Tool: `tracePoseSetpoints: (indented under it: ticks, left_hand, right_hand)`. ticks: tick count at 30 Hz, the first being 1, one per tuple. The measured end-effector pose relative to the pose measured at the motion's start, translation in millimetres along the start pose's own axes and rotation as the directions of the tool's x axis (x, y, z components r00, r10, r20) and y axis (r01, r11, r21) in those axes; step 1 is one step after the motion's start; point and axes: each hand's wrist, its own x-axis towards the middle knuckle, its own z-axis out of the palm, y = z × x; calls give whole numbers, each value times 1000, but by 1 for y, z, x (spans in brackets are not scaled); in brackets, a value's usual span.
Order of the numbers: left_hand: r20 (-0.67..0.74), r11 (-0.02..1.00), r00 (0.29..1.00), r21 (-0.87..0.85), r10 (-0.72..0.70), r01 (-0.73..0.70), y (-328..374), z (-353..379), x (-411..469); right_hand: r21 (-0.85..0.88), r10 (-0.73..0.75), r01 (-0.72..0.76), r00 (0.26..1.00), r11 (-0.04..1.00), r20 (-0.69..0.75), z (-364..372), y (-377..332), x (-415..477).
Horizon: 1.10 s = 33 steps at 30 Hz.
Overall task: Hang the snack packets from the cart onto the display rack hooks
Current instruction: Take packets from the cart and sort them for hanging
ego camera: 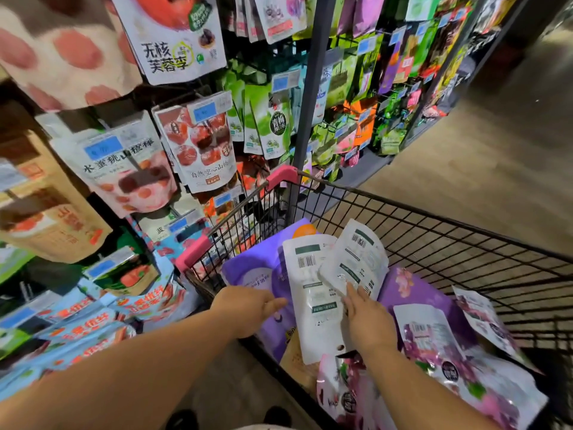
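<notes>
I'm reaching both bare arms into the wire cart (434, 231), my landmark for everything here. My left hand (248, 308) is hovering over the cart's near-left rim, fingers together and stretched forward, nothing in them; its fingertips are pointing at a purple packet (257, 271) lying inside the cart. My right hand (369, 321) is sitting mid-cart, fingers extended and slightly apart, tips touching the lower edge of a tilted white packet (353, 259) with its barcode side up. I cannot tell if the thumb is gripping underneath, it's hidden. Just left of that one, another white packet (313, 302) is lying flat, back side up, hang hole toward me, partly overlapped by the tilted one. More purple and pink packets (434, 346) are filling the cart's near-right part, 1 running out of frame at the bottom. What's under the pile is hidden.

Left of and beyond the cart, the display rack (305, 88) is hanging full of snack bags, blue price tags (204, 111) on the hook ends. The hooks themselves are mostly covered by bags. Top-left bags are blurred and cut off by the frame. Rack sections far beyond the cart are too small and dark to read. Pink corner guards (280, 175) are showing on the cart's left side.
</notes>
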Motion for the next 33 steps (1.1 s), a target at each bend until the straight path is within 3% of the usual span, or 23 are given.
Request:
tracePoseSetpoints:
  ticks: [4, 6, 10, 13, 16, 19, 21, 27, 29, 31, 33]
  left_hand:
    - [-19, 1000, 1000, 11, -12, 12, 0, -1, -3]
    - [-25, 999, 999, 0, -33, 33, 3, -2, -4]
    - [-56, 993, 996, -104, -67, 61, 5, -7, -8]
    - [-133, 942, 986, -331, -101, 52, 5, -7, -7]
    - [-372, 700, 917, -693, -145, -170, 12, -16, -10]
    - [-408, 461, 902, -833, -140, -306, 22, -42, -19]
    - [-372, 390, 927, -863, -57, -322, 27, -57, -26]
    - [-167, 646, 985, -748, 38, -152, 17, -54, -32]
    - [-223, 679, 974, -721, -42, -136, 12, -51, -32]
    - [-335, 762, 937, -632, -100, -144, 9, -43, -29]
    - [-581, 790, 794, -566, -180, -235, 3, -42, -23]
  right_hand:
    - [206, -3, 84, 931, 975, -365, -35, -2, -6]
    - [225, 28, 90, 881, 970, -473, -61, -4, -3]
    - [179, 3, 133, 796, 975, -605, -116, -2, 0]
    - [126, -91, 231, 742, 965, -665, -152, -6, -8]
    - [42, -276, 408, 686, 912, -673, -183, -15, -18]
    - [-3, -485, 567, 702, 823, -522, -202, -29, -22]
    - [-2, -560, 619, 708, 785, -430, -203, -39, -19]
    - [160, -529, 608, 771, 778, -354, -179, -63, -12]
    - [251, -465, 564, 808, 786, -362, -171, -65, -4]
    - [484, -284, 434, 891, 760, -353, -167, -65, 3]
    - [673, -51, 239, 957, 700, -286, -155, -52, 15]
